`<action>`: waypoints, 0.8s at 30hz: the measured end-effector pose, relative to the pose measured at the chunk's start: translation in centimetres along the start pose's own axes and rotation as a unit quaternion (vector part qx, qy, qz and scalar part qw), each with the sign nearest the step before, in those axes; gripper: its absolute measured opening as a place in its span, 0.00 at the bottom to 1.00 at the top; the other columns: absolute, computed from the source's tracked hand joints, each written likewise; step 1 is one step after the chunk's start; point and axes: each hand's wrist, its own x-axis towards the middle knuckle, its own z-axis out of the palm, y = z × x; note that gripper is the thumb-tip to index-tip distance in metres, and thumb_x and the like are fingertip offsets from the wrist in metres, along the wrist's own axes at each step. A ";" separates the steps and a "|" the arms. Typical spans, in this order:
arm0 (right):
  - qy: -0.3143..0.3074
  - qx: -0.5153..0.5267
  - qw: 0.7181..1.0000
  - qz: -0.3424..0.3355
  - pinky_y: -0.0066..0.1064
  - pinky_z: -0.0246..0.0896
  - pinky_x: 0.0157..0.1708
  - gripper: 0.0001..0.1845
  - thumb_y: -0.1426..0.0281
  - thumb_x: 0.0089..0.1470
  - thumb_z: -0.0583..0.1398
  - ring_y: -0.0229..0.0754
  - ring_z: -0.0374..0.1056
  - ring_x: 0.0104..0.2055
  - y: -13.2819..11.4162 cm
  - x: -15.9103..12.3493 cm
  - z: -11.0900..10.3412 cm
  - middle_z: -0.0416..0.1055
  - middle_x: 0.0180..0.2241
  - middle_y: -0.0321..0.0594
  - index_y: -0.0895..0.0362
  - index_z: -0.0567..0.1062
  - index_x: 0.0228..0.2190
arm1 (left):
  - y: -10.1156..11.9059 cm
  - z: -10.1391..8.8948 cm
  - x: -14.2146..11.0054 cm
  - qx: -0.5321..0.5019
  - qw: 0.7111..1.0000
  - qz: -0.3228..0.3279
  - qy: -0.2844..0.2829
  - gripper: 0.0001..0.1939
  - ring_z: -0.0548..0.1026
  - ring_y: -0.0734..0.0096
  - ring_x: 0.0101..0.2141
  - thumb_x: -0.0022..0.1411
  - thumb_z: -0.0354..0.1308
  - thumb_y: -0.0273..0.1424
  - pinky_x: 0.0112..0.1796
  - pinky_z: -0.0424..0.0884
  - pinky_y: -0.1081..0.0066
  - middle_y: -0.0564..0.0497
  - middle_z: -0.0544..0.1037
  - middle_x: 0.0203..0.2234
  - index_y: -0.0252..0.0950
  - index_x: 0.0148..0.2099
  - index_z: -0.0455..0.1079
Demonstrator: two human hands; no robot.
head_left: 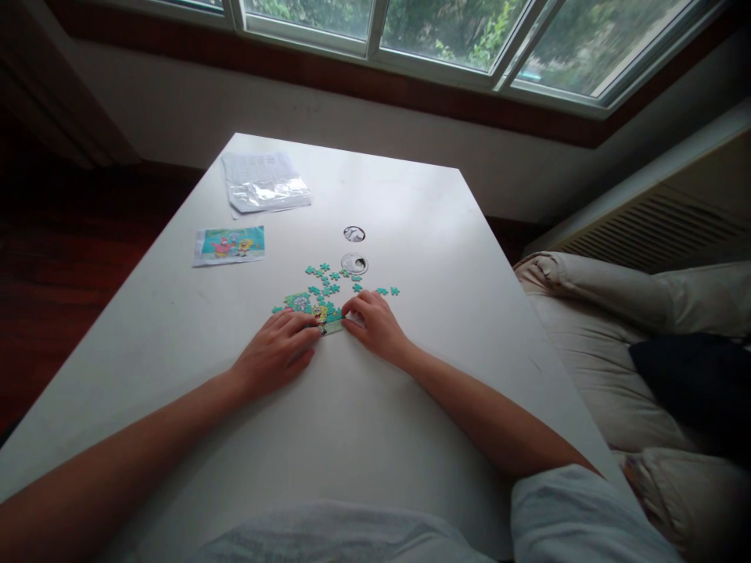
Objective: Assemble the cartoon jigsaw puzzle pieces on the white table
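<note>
A partly assembled jigsaw puzzle (320,315) with cartoon figures lies on the white table (352,438). My left hand (282,344) rests over its left side, fingers stretched out and covering part of the picture. At the puzzle's right edge, my right hand (375,324) pinches a puzzle piece between thumb and forefinger; the fingers mostly hide the piece. Loose green puzzle pieces (326,289) are scattered just beyond the assembled part, and a loose piece (395,291) lies to the right, past my right hand.
A reference picture (233,245) of the cartoon lies at the left, with a clear plastic bag and papers (267,184) behind it. Two round table inserts (354,263) show mid-table. A beige sofa (587,344) stands along the right side, and a window (434,39) is ahead.
</note>
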 end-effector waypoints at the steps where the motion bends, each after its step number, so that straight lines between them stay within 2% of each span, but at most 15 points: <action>1: 0.003 -0.006 1.000 0.005 0.37 0.56 0.49 0.05 0.68 0.58 0.63 0.47 0.63 0.46 0.0 0.0 0.0 0.69 0.40 0.41 0.51 0.77 0.39 | 0.0 0.0 0.0 -0.001 1.000 -0.001 0.000 0.14 0.69 0.56 0.55 0.68 0.54 0.30 0.59 0.63 0.51 0.45 0.73 0.54 0.42 0.55 0.70; 5: 0.016 -0.014 1.000 0.010 0.38 0.55 0.50 0.07 0.67 0.58 0.64 0.48 0.62 0.47 0.2 -0.2 0.1 0.69 0.42 0.41 0.51 0.77 0.40 | 0.3 -0.1 0.2 -0.001 1.000 -0.006 -0.001 0.13 0.69 0.56 0.55 0.68 0.54 0.30 0.59 0.64 0.50 0.45 0.73 0.54 0.42 0.54 0.71; 10: 0.031 0.010 0.999 0.007 0.36 0.55 0.48 0.03 0.71 0.60 0.61 0.45 0.64 0.43 0.4 -0.3 -0.2 0.71 0.37 0.40 0.53 0.76 0.35 | 1.2 -0.6 0.7 -0.007 1.000 -0.011 -0.012 0.10 0.70 0.57 0.52 0.68 0.55 0.29 0.58 0.65 0.52 0.45 0.74 0.51 0.40 0.50 0.71; 15: 0.075 0.001 0.997 0.018 0.37 0.58 0.49 0.05 0.70 0.61 0.60 0.46 0.65 0.44 2.3 0.3 -2.4 0.73 0.38 0.40 0.54 0.76 0.35 | 1.9 -1.3 1.5 0.009 0.998 -0.005 -0.055 0.12 0.70 0.56 0.52 0.67 0.56 0.29 0.55 0.68 0.52 0.45 0.74 0.51 0.41 0.53 0.71; 18: 0.111 -0.055 0.991 0.055 0.41 0.59 0.53 0.07 0.67 0.62 0.59 0.49 0.65 0.51 4.5 0.6 -3.8 0.72 0.45 0.45 0.54 0.78 0.38 | 2.3 -1.6 2.2 0.014 0.997 0.003 -0.079 0.12 0.70 0.55 0.52 0.68 0.56 0.31 0.54 0.68 0.53 0.45 0.73 0.52 0.41 0.53 0.70; 20: 0.112 -0.098 0.986 0.072 0.44 0.58 0.58 0.13 0.63 0.62 0.59 0.52 0.63 0.57 6.0 0.5 -4.2 0.70 0.53 0.49 0.55 0.77 0.46 | 2.5 -1.8 2.8 0.014 0.995 0.011 -0.096 0.12 0.70 0.56 0.52 0.69 0.56 0.32 0.53 0.69 0.54 0.45 0.73 0.51 0.41 0.53 0.70; 21: 0.099 -0.119 0.985 0.075 0.46 0.56 0.61 0.19 0.60 0.62 0.60 0.54 0.60 0.61 6.6 0.3 -4.2 0.67 0.58 0.51 0.55 0.74 0.52 | 2.6 -1.8 3.1 0.014 0.994 0.016 -0.105 0.11 0.70 0.56 0.51 0.69 0.56 0.33 0.53 0.69 0.54 0.46 0.73 0.51 0.42 0.53 0.70; 23: 0.049 -0.163 0.983 0.067 0.49 0.50 0.66 0.32 0.54 0.62 0.59 0.56 0.52 0.69 7.5 -0.1 -3.8 0.56 0.67 0.53 0.56 0.66 0.62 | 2.8 -1.8 3.7 0.012 0.992 0.029 -0.121 0.11 0.70 0.57 0.51 0.69 0.55 0.33 0.53 0.69 0.55 0.46 0.73 0.50 0.42 0.53 0.70; 24: 0.021 -0.185 0.981 0.061 0.50 0.47 0.68 0.36 0.51 0.63 0.57 0.56 0.47 0.71 7.8 -0.3 -3.6 0.52 0.70 0.52 0.56 0.62 0.65 | 2.8 -1.8 4.0 0.011 0.991 0.036 -0.126 0.11 0.70 0.57 0.51 0.69 0.55 0.33 0.53 0.69 0.55 0.46 0.73 0.51 0.42 0.53 0.70</action>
